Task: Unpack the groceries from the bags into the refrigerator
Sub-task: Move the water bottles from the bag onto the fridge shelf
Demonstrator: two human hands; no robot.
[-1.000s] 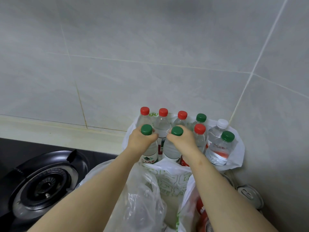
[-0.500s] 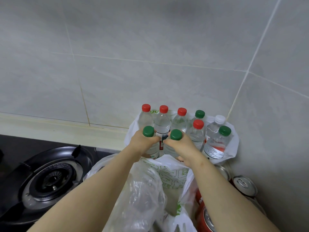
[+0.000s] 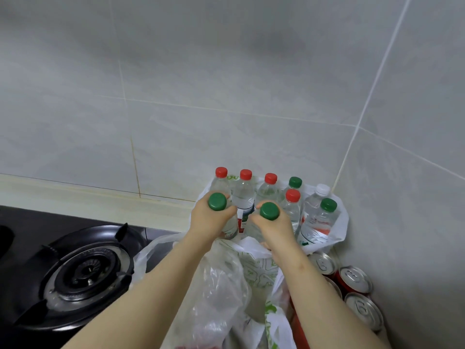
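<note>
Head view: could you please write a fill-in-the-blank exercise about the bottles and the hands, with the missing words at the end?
1. The left hand grips the left bottle and the right hand grips the right bottle; both caps are ____.
2. The corner bottle, nearest the wall corner, has a ____ cap.
3. The gas burner lies to the ____ of the white bag.

Missing words: green; white; left.

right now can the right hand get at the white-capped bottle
Probably not yet: the right hand is full, gripping a green-capped bottle. The white-capped bottle shows its cap free from above, with a nearer green-capped bottle in front.
</note>
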